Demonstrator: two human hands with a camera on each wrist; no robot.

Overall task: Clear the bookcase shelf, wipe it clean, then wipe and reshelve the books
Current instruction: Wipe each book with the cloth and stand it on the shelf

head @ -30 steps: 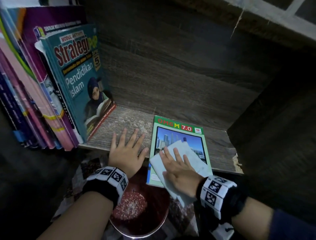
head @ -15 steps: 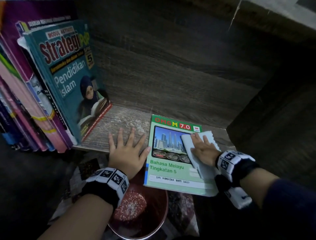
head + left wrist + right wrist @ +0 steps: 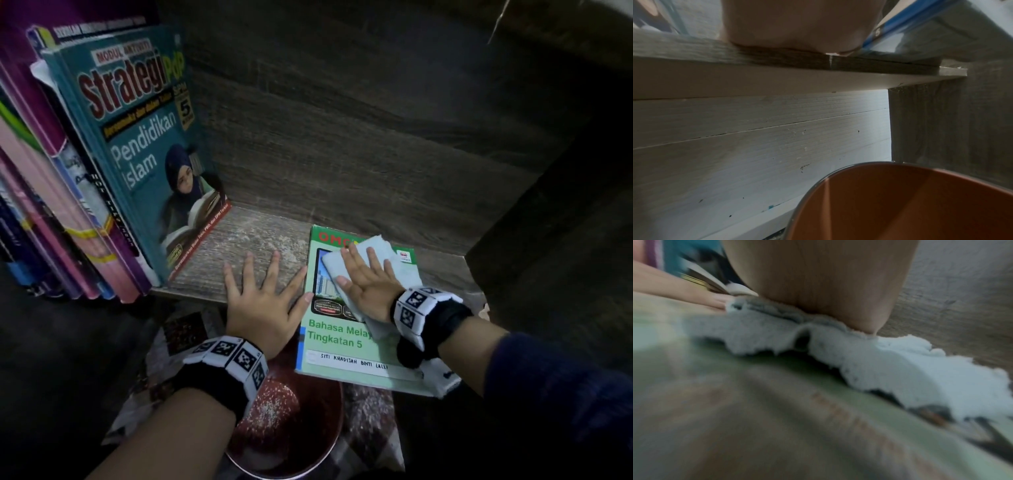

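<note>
- We see the green book (image 3: 349,329) lying flat, cover up, on the right part of the shelf (image 3: 253,240), its near end jutting out past the shelf's front edge; the cover reads "Bahasa Melayu Tingkatan 5" above a white name label.
- A pale blue cloth (image 3: 373,260) is spread over the upper right of that cover, and its near end runs under our right wrist toward the book's lower corner.
- Our right hand (image 3: 368,286) lies flat on the cloth with fingers straight and spread, pressing it onto the cover; nothing is pinched or wrapped. In the right wrist view the palm sits on the fluffy cloth (image 3: 890,363), though that picture is blurred.
- Our left hand (image 3: 265,301) rests palm down on the bare shelf just left of the book, fingers straight and fanned, holding nothing; the thumb reaches the book's left edge. The left wrist view shows the heel of the hand (image 3: 797,24) bearing on the shelf's front lip (image 3: 777,78).
- Further left, a row of upright books (image 3: 68,222) leans on the shelf, the nearest being the teal book (image 3: 144,164) titled "Strategi PdP Pendidikan Islam".
- Below the shelf, under our left wrist, stands a dark red bowl (image 3: 308,442) with a metal rim.
- A dark blue sleeve (image 3: 555,394) covers our right forearm.
</note>
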